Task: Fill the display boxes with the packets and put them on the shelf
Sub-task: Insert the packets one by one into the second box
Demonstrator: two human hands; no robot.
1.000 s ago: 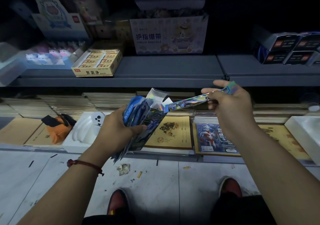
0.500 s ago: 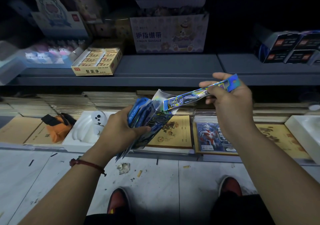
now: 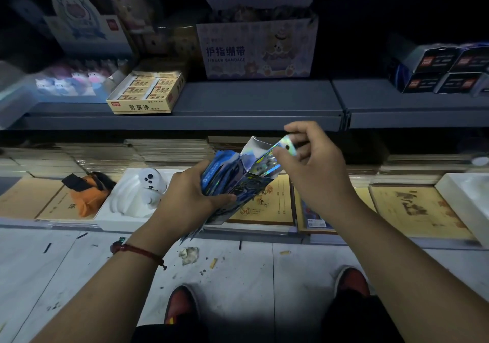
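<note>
Filling step: left hand point(image 3: 185, 199) grips display box point(image 3: 247, 188); right hand point(image 3: 315, 178) pinches foil packet point(image 3: 267, 161), apparently half-inserted; next, push it down.

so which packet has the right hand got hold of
The shiny silver packet, pinched at its upper end by the right hand. It is the only rainbow-foil one and sticks out above the blue packets gripped in the left hand.

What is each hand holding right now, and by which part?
The left hand grips the box round its middle, thumb in front. The right hand pinches a shiny packet by its upper end.
</note>
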